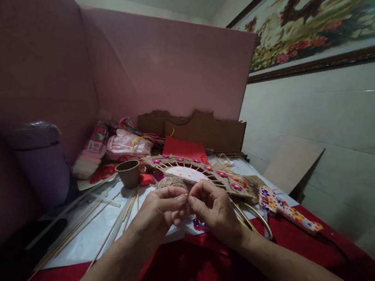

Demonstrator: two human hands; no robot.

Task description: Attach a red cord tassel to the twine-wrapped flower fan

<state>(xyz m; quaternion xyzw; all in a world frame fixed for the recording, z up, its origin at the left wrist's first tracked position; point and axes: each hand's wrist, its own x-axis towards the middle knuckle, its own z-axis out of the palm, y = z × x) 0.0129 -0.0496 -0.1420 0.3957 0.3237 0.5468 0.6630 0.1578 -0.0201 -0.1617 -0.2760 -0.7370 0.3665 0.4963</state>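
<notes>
My left fingers [175, 201] and right fingers [199, 206] both pinch a tiny reddish piece [187, 195], too small to identify | brown arched panel with magenta flowers [202, 164] sits just beyond, on the white-covered surface [71, 256]

A single view is taken from the wearer's head, above and behind the left hand [169, 207] and the right hand [216, 208], and is directed forward and downward. Both hands are caught at close range, below the middle, with the forearms [274, 263] seen entering from the lower edge. The table [178, 274] is viewed obliquely under and beyond the hands. Farther off, past both, a pink panel [170, 68] is faced, while a framed picture [316, 11] is included up and rightward of the right hand.
</notes>
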